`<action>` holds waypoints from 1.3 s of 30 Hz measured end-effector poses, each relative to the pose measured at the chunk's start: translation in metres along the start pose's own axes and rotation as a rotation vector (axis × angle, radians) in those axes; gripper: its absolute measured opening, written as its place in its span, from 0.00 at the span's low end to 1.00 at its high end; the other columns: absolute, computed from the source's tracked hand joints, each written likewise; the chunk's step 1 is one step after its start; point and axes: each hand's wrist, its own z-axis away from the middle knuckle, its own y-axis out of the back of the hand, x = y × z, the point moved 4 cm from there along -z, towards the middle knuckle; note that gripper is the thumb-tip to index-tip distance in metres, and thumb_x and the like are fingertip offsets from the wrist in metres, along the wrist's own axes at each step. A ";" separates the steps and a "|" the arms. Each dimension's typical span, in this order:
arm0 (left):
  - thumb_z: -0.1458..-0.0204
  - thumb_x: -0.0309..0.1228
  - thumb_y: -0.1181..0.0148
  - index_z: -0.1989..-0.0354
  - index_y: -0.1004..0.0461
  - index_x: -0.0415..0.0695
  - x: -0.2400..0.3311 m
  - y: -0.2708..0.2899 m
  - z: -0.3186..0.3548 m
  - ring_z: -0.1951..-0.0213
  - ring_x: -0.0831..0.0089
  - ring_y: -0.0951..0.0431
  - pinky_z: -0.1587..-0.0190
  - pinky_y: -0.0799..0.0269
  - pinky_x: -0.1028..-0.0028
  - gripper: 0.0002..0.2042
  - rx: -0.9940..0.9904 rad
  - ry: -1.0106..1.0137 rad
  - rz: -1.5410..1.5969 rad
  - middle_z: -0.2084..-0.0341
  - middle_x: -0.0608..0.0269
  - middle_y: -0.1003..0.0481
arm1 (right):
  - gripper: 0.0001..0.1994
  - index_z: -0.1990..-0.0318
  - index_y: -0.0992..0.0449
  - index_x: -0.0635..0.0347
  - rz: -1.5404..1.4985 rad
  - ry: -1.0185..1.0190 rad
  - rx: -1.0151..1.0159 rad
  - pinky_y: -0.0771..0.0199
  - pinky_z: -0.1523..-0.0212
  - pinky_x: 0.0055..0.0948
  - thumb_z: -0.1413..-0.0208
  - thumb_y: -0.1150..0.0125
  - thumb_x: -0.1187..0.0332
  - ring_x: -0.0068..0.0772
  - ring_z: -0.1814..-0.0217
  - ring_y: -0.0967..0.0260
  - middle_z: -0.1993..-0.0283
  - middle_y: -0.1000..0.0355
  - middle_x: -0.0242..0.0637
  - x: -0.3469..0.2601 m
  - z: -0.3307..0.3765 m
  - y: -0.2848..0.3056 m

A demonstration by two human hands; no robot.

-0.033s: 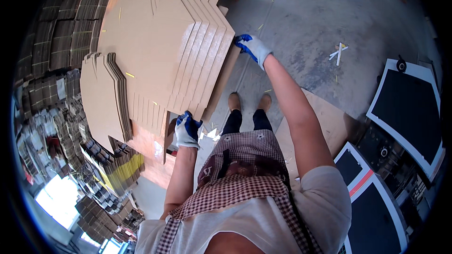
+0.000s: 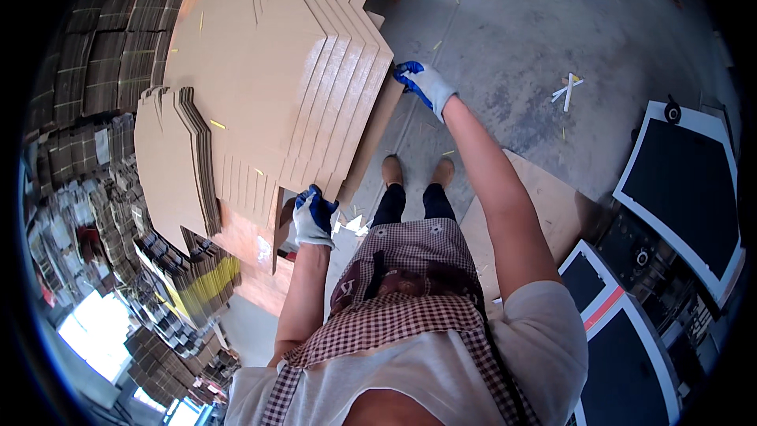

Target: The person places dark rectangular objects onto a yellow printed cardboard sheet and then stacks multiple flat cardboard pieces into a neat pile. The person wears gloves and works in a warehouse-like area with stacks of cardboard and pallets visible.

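Note:
Fanned cardboard sheets [image 2: 244,71] lie overlapping on a wooden table, their stepped edges facing me. My left hand [image 2: 314,219], in a white glove with blue-coated palm and fingers, is closed at the near corner of these sheets. At their right-hand corner, my right hand [image 2: 424,88], gloved the same way, pinches the edge with bent fingers. Which layers each hand grips is partly hidden. A lower cardboard sheet [image 2: 377,130] sticks out beneath the fanned edges, between my hands. Left of the fan rests a smaller stack of cut cardboard [image 2: 169,158].
The wooden table [image 2: 256,244] has an opening near my left hand. Tied cardboard bundles [image 2: 110,63] are piled at the left. White-framed black panels [image 2: 678,181] stand on the right. White strips [image 2: 568,92] lie on the concrete floor, and a flat board [image 2: 544,197] lies beside my feet.

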 end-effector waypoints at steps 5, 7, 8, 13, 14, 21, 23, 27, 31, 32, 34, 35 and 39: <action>0.35 0.33 0.45 0.74 0.30 0.46 -0.043 -0.001 0.004 0.85 0.74 0.30 0.78 0.26 0.70 0.13 0.074 0.315 0.685 0.85 0.66 0.32 | 0.12 0.48 0.22 0.63 0.117 -0.024 0.063 0.22 0.56 0.25 0.37 0.45 0.74 0.24 0.55 0.22 0.54 0.20 0.34 -0.008 0.019 -0.029; 0.35 0.33 0.45 0.76 0.30 0.45 -0.040 -0.004 0.003 0.85 0.75 0.30 0.78 0.25 0.70 0.14 0.069 0.300 0.653 0.85 0.66 0.32 | 0.12 0.49 0.22 0.64 0.116 -0.021 0.109 0.22 0.57 0.24 0.37 0.45 0.74 0.22 0.57 0.23 0.55 0.20 0.34 -0.007 0.019 -0.024; 0.35 0.33 0.45 0.76 0.30 0.45 -0.034 -0.004 0.005 0.85 0.75 0.30 0.78 0.26 0.70 0.14 0.085 0.372 0.697 0.86 0.66 0.32 | 0.12 0.49 0.22 0.64 0.114 -0.020 0.126 0.22 0.58 0.23 0.37 0.46 0.74 0.21 0.58 0.23 0.55 0.20 0.33 -0.006 0.019 -0.022; 0.36 0.34 0.45 0.78 0.30 0.44 -0.062 0.003 0.018 0.86 0.75 0.31 0.80 0.28 0.73 0.15 0.112 0.353 0.622 0.86 0.66 0.32 | 0.11 0.51 0.22 0.65 0.142 -0.021 0.098 0.25 0.60 0.19 0.36 0.47 0.75 0.17 0.60 0.25 0.58 0.20 0.31 -0.009 0.020 -0.024; 0.36 0.35 0.44 0.78 0.30 0.44 -0.054 -0.005 0.018 0.86 0.76 0.31 0.80 0.28 0.74 0.16 0.154 0.427 0.688 0.86 0.67 0.32 | 0.10 0.51 0.22 0.65 0.111 -0.023 0.094 0.26 0.60 0.19 0.36 0.46 0.75 0.17 0.60 0.25 0.59 0.21 0.31 -0.007 0.021 -0.020; 0.41 0.31 0.36 0.69 0.29 0.47 -0.047 -0.021 0.034 0.80 0.78 0.30 0.78 0.29 0.75 0.08 0.291 0.562 0.837 0.80 0.70 0.29 | 0.12 0.47 0.24 0.64 0.197 -0.068 0.064 0.25 0.58 0.20 0.33 0.48 0.73 0.19 0.57 0.25 0.55 0.22 0.30 -0.009 0.023 -0.011; 0.41 0.29 0.37 0.68 0.27 0.47 -0.050 -0.024 0.036 0.79 0.78 0.29 0.75 0.28 0.75 0.05 0.393 0.579 0.905 0.79 0.71 0.29 | 0.12 0.46 0.24 0.63 0.127 -0.055 0.030 0.24 0.57 0.21 0.33 0.48 0.72 0.20 0.57 0.24 0.54 0.22 0.31 -0.011 0.030 -0.012; 0.39 0.31 0.41 0.59 0.25 0.47 -0.050 -0.016 0.074 0.75 0.74 0.24 0.72 0.23 0.72 0.04 0.419 0.650 0.918 0.75 0.66 0.25 | 0.14 0.46 0.25 0.65 0.031 -0.061 -0.027 0.21 0.53 0.30 0.33 0.44 0.66 0.28 0.58 0.24 0.55 0.23 0.36 -0.014 0.076 0.003; 0.38 0.26 0.45 0.53 0.25 0.44 -0.060 -0.006 0.098 0.72 0.70 0.20 0.67 0.22 0.71 0.07 0.495 0.649 0.838 0.70 0.63 0.21 | 0.14 0.49 0.24 0.63 0.084 -0.103 0.077 0.19 0.55 0.33 0.32 0.46 0.63 0.30 0.61 0.23 0.58 0.22 0.37 0.021 0.141 0.066; 0.38 0.27 0.44 0.51 0.25 0.43 -0.049 -0.009 0.102 0.70 0.68 0.20 0.64 0.22 0.70 0.09 0.500 0.452 0.649 0.69 0.62 0.20 | 0.14 0.50 0.23 0.62 0.116 -0.135 0.107 0.20 0.56 0.33 0.33 0.46 0.62 0.31 0.62 0.23 0.59 0.22 0.37 0.046 0.162 0.097; 0.42 0.29 0.39 0.45 0.25 0.42 0.020 -0.015 0.115 0.62 0.61 0.19 0.53 0.24 0.64 0.16 0.358 0.219 0.210 0.61 0.56 0.19 | 0.13 0.52 0.22 0.62 0.158 -0.209 0.193 0.20 0.60 0.32 0.34 0.45 0.61 0.31 0.63 0.23 0.61 0.22 0.37 0.087 0.217 0.156; 0.46 0.32 0.35 0.44 0.24 0.44 0.052 -0.014 0.117 0.59 0.56 0.20 0.52 0.25 0.62 0.19 0.286 -0.124 -0.030 0.57 0.52 0.20 | 0.13 0.53 0.22 0.62 0.152 -0.247 0.222 0.20 0.63 0.31 0.34 0.44 0.62 0.31 0.64 0.22 0.63 0.22 0.37 0.102 0.244 0.171; 0.45 0.51 0.39 0.29 0.41 0.48 0.141 -0.057 0.099 0.42 0.49 0.28 0.40 0.34 0.57 0.37 -0.066 -0.320 -0.366 0.33 0.47 0.38 | 0.12 0.54 0.23 0.57 -0.037 -0.597 0.305 0.26 0.74 0.29 0.37 0.43 0.60 0.33 0.73 0.25 0.67 0.22 0.38 0.155 0.323 0.237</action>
